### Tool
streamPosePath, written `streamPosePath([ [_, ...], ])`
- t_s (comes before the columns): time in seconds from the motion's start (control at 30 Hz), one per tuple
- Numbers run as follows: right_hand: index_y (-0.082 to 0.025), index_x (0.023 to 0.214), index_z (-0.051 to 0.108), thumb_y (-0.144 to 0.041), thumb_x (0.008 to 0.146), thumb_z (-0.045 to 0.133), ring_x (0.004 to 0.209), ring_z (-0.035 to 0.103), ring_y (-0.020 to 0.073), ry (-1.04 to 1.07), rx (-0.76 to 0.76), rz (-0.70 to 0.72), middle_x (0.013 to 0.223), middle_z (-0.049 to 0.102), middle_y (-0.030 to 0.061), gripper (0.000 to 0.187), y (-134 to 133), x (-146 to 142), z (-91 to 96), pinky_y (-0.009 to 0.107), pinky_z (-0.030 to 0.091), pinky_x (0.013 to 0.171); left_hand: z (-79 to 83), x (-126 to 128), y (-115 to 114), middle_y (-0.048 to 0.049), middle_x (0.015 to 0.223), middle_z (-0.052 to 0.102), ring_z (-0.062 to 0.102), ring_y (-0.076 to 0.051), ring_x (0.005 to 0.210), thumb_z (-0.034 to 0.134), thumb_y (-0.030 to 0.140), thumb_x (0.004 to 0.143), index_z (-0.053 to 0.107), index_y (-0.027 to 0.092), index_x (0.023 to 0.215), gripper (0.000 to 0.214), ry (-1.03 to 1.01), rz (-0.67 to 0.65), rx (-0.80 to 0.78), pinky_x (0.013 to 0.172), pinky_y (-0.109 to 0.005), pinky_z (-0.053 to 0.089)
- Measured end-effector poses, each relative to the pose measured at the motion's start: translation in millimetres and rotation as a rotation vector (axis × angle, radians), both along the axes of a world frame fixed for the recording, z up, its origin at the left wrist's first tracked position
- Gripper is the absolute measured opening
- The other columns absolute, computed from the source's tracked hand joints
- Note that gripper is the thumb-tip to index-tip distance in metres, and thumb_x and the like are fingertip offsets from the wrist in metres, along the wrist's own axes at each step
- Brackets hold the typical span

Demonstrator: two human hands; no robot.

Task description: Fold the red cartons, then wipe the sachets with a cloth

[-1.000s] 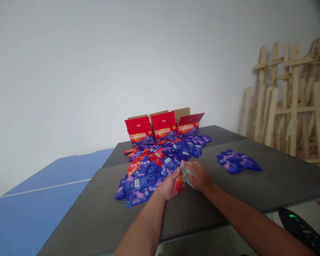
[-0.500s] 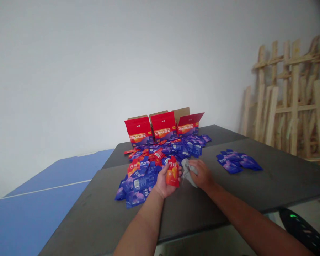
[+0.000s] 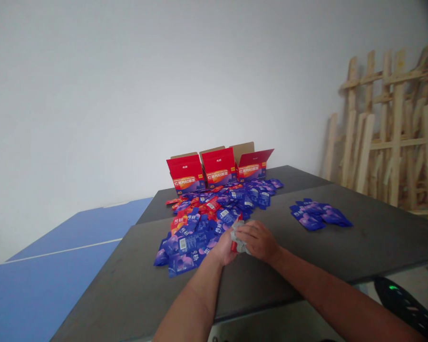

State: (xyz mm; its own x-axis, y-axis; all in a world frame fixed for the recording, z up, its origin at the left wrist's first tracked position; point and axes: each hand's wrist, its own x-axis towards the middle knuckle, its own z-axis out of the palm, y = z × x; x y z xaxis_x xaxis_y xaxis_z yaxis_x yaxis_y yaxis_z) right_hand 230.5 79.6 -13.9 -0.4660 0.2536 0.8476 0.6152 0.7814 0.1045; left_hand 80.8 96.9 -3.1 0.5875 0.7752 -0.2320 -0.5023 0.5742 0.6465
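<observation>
My left hand (image 3: 224, 250) is closed on a red-orange sachet (image 3: 233, 246), which shows only as a thin strip between my two hands. My right hand (image 3: 257, 239) is closed on a grey cloth (image 3: 238, 235) and presses it against the sachet's face. Both hands hover just above the dark grey table (image 3: 306, 256), at the near edge of a spread of several blue and red sachets (image 3: 203, 218).
Three open red cartons (image 3: 219, 168) stand in a row at the table's far end. A small separate pile of blue sachets (image 3: 319, 216) lies to the right. A blue table (image 3: 50, 266) adjoins on the left. Wooden frames (image 3: 392, 133) lean against the right wall.
Half a second ago my left hand held the sachet up with its face showing and the cloth beside it. Now my right hand has moved left and covers the sachet with the cloth.
</observation>
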Motion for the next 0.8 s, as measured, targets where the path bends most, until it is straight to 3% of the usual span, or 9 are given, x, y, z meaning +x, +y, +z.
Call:
streamPosePath([
  [0.17,-0.021,0.112,0.066,-0.012,0.081,0.050,0.098,0.055,0.0238,0.199,-0.102,-0.109,0.106,0.064,0.0092,0.036,13.0,11.0,-0.5,0.042,0.048,0.087,2.8,-0.7,-5.5,0.0022,0.066,0.052,0.043,-0.005,0.046,0.063,0.049,0.082,0.058,0.016,0.087,0.034,0.199,-0.026,0.135,0.038,-0.016,0.019],
  [0.33,-0.020,0.109,0.067,-0.013,0.080,0.049,0.099,0.057,0.0245,0.347,-0.172,-0.193,0.103,0.062,0.0096,0.034,27.4,19.5,-9.4,0.043,0.050,0.087,7.5,-8.5,-7.9,0.0011,0.068,0.050,0.040,-0.005,0.047,0.062,0.050,0.083,0.059,0.016,0.091,0.035,0.156,-0.125,0.076,0.037,-0.015,0.018],
  [0.5,-0.020,0.103,0.067,-0.016,0.083,0.049,0.096,0.059,0.0240,0.460,-0.246,-0.233,0.099,0.064,0.0090,0.027,38.3,26.2,-14.5,0.043,0.052,0.087,13.1,-16.0,-4.7,-0.0035,0.074,0.055,0.041,-0.006,0.048,0.059,0.039,0.083,0.062,0.011,0.090,0.029,-0.021,-0.118,0.030,0.035,-0.016,0.023],
  [0.63,-0.021,0.101,0.067,-0.020,0.086,0.049,0.093,0.061,0.0231,0.517,-0.256,-0.240,0.097,0.064,0.0083,0.023,37.9,29.4,-11.2,0.043,0.052,0.086,18.0,-20.8,4.8,-0.0049,0.077,0.060,0.050,-0.007,0.054,0.061,0.028,0.084,0.064,0.010,0.094,0.020,-0.198,0.162,0.033,0.041,-0.015,0.036],
  [0.73,-0.022,0.104,0.065,-0.019,0.087,0.051,0.094,0.060,0.0222,0.491,-0.194,-0.171,0.098,0.063,0.0078,0.023,30.6,29.4,-5.9,0.042,0.052,0.086,18.6,-21.7,12.3,-0.0024,0.071,0.061,0.055,-0.007,0.056,0.064,0.019,0.083,0.064,0.012,0.089,0.009,-0.172,0.439,0.024,0.052,-0.016,0.045],
  [0.8,-0.022,0.108,0.064,-0.017,0.087,0.051,0.096,0.059,0.0217,0.402,-0.144,-0.092,0.100,0.063,0.0078,0.025,23.5,27.4,-2.5,0.041,0.051,0.086,17.3,-20.9,15.2,-0.0041,0.075,0.065,0.061,-0.011,0.061,0.065,0.018,0.083,0.064,0.012,0.090,0.009,-0.126,0.514,0.013,0.060,-0.021,0.051],
])
